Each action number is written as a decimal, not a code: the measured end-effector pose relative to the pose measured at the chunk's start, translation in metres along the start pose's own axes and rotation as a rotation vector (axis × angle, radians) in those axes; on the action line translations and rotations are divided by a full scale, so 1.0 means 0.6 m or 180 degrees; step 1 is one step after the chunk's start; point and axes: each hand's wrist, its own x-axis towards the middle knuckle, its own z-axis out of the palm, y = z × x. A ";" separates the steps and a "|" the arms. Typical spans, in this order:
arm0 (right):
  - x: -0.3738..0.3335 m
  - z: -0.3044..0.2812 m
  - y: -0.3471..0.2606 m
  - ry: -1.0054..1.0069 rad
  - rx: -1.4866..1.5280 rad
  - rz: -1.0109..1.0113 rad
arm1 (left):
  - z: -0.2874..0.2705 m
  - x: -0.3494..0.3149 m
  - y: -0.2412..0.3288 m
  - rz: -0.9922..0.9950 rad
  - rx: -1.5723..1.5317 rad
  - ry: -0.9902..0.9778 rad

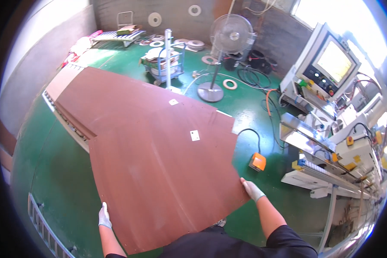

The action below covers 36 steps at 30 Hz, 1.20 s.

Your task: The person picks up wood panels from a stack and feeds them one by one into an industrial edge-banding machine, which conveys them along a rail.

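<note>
A large reddish-brown panel (pixel 155 176) lies in front of me, its near edge close to my body. My left hand (pixel 104 216), in a pale glove, grips its left edge near the front corner. On the opposite edge, my right hand (pixel 252 189), also gloved, has its thumb on top and its other fingers hidden beneath. Beyond it, more brown board (pixel 103 92) lies on a roller conveyor (pixel 66 118). A white label (pixel 195 135) sits on the brown surface, and a smaller white label (pixel 173 102) is farther back.
An orange foot pedal (pixel 257 162) rests on the green floor to the right. A machine with a control screen (pixel 334 60) stands along the right side. Farther off are a pedestal fan (pixel 217 56), a loaded blue trolley (pixel 161 69) and loose cables (pixel 253 77). A metal roller frame (pixel 45 225) is at lower left.
</note>
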 end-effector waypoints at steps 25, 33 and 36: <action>-0.458 -0.031 0.035 0.2824 -0.0141 0.1449 | 0.501 0.063 0.134 0.1290 0.0544 -0.1266; -0.585 -0.032 0.069 0.2963 -0.0052 0.2339 | 0.701 0.049 0.087 0.1750 0.1947 -0.1678; -0.601 -0.045 0.069 0.3008 -0.0101 0.2542 | 0.740 0.028 0.074 0.1645 0.1828 -0.1790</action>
